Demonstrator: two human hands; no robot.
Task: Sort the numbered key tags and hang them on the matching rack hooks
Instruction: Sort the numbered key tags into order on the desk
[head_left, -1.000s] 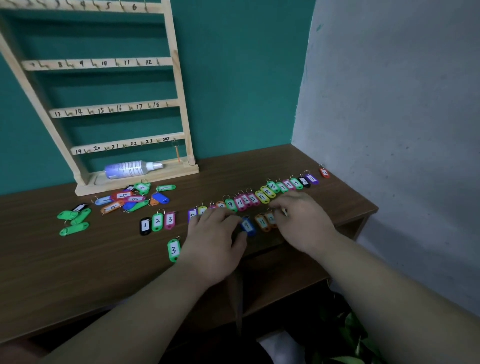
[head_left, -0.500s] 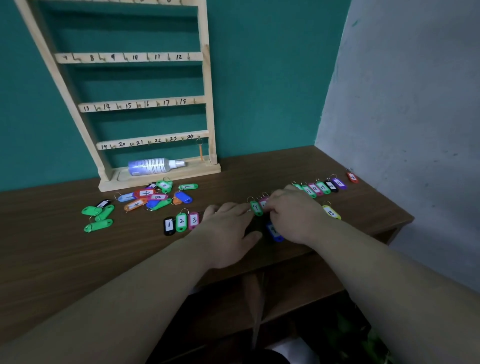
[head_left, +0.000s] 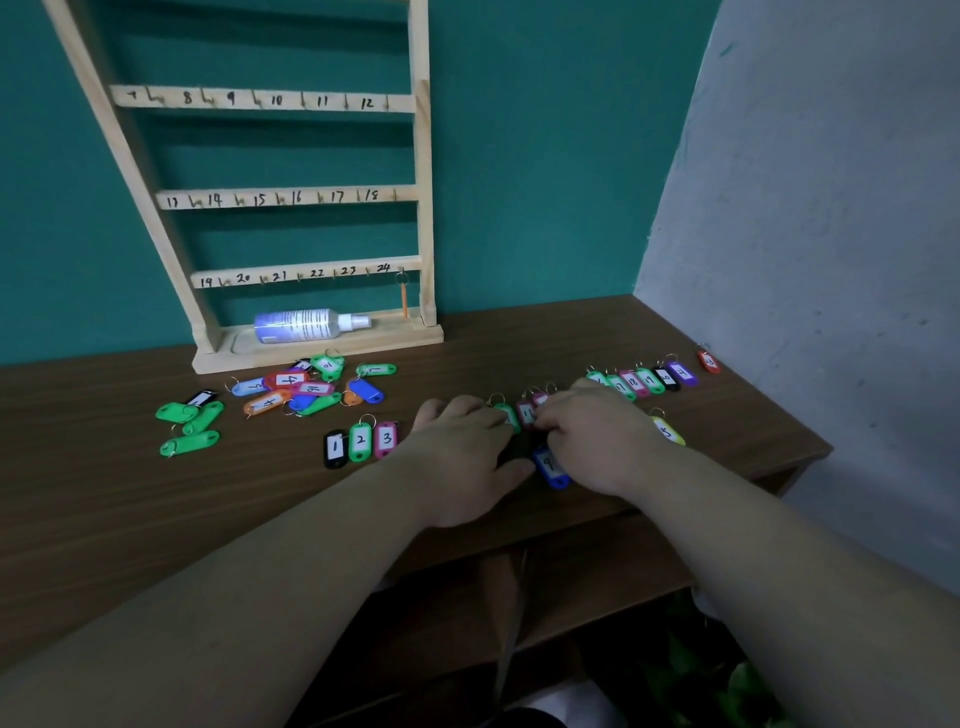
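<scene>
Handling: key tags likely light, stiff plastic, smooth, would slide easily on wood; best pinch at body edges or metal ring.

Left hand flat on table, fingers nearly straight, green tag at its 1 o'clock, touching fingertips.

Right hand fingers bent down over pink tags; pinching or only pushing, cannot tell.

Blue tag at 7 o'clock of right hand, partly under palm.

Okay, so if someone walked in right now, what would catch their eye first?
The left hand and right hand meeting over a row of coloured key tags mid-table. Further left, a bright jumble of tags lies before the wooden rack, whose visible hooks hold just one orange tag, by 24.
</scene>
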